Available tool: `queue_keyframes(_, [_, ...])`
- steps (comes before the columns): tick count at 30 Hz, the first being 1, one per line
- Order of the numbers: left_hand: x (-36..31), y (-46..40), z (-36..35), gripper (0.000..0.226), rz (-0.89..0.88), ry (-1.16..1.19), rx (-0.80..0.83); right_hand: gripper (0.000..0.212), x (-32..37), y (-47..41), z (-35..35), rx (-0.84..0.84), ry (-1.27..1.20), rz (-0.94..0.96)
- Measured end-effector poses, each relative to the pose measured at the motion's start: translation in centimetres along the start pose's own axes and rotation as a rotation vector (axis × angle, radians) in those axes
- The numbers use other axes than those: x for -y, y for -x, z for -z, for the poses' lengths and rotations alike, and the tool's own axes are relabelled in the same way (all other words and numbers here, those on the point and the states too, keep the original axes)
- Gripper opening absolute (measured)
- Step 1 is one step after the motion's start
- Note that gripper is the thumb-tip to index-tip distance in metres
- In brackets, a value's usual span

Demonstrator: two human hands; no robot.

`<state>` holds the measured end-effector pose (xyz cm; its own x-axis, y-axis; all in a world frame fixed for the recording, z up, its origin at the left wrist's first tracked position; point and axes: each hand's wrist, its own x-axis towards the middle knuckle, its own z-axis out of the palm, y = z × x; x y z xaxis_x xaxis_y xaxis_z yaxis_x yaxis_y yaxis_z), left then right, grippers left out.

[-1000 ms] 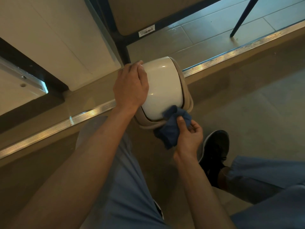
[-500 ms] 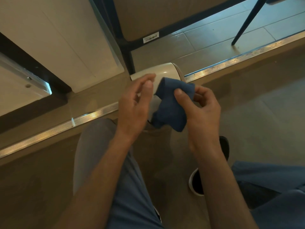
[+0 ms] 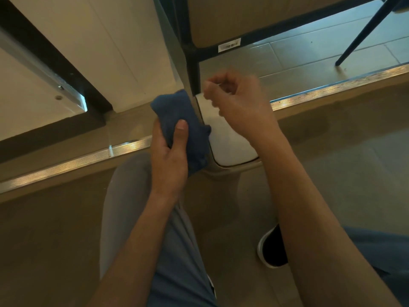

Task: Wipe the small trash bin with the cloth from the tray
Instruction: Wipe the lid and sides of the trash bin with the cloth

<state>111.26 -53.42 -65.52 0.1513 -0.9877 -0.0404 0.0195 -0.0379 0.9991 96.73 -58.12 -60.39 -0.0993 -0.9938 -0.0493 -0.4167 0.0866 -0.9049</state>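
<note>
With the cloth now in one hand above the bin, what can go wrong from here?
1. No hand steadies the small trash bin; a push from wiping may tip or slide it.
2. The left hand holds the blue cloth bunched, so a wipe may cover little surface.
3. The right hand hangs curled and blurred above the lid, and could knock it.

This looks like a room inside a home or a small eating place, seen from low down near the floor. Grey floor tiles (image 3: 309, 56) with thin joints meet a beige floor at a ribbed metal threshold strip (image 3: 332, 89). A dark metal table frame (image 3: 192, 69) with a white sticker (image 3: 229, 45) stands on the tiles, and 1 slim dark chair leg (image 3: 363, 32) slants beside it. White panelled cabinet fronts (image 3: 77, 34) fill the left, and a small white bin (image 3: 228, 140) sits on the floor.
</note>
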Motion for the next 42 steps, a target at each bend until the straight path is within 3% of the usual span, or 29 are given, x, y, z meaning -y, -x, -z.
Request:
queue_keyframes(2, [0.4, -0.2, 0.6, 0.033, -0.017, -0.031, -0.107, 0.018, -0.8, -1.3, -0.6, -0.048, 0.161, 0.068])
queue_keyframes(5, [1.6, -0.3, 0.8, 0.033, -0.052, -0.078, -0.217, 0.028, -2.3, -3.1, -1.7, 0.017, 0.316, 0.163])
queue_keyframes(8, [3.5, 0.1, -0.2, 0.033, -0.05, -0.167, -0.241, 0.037, -4.2, -4.2, -3.3, 0.064, 0.559, 0.242])
queue_keyframes(12, [5.7, 3.1, -2.8, 0.035, 0.031, -0.202, -0.19, 0.048, -6.1, -3.9, -5.2, -0.06, 0.858, 0.314])
queue_keyframes(19, [8.0, 10.2, -5.4, 0.043, -0.058, -0.283, -0.108, 0.051, -6.2, -3.6, -5.4, -0.131, 0.925, 0.357])
queue_keyframes(26, [8.0, 10.1, -5.0, 0.048, -0.026, -0.174, -0.277, 0.056, -5.8, -5.0, -5.0, -0.077, 0.942, 0.32])
queue_keyframes(30, [8.3, 10.7, -5.1, 0.038, -0.058, -0.162, -0.327, 0.056, -5.8, -5.2, -5.1, -0.083, 0.962, 0.319])
queue_keyframes(35, [9.6, 11.3, -6.3, 0.034, 0.027, -0.186, -0.274, 0.055, -5.7, -5.8, -5.4, -0.104, 0.997, 0.304])
queue_keyframes(38, [10.3, 11.5, -7.1, 0.038, -0.015, -0.22, -0.252, 0.055, -5.7, -6.0, -5.7, -0.113, 1.017, 0.308])
queue_keyframes(42, [10.4, 10.3, -7.6, 0.036, -0.004, -0.199, -0.303, 0.054, -6.0, -5.9, -5.8, -0.152, 1.011, 0.32])
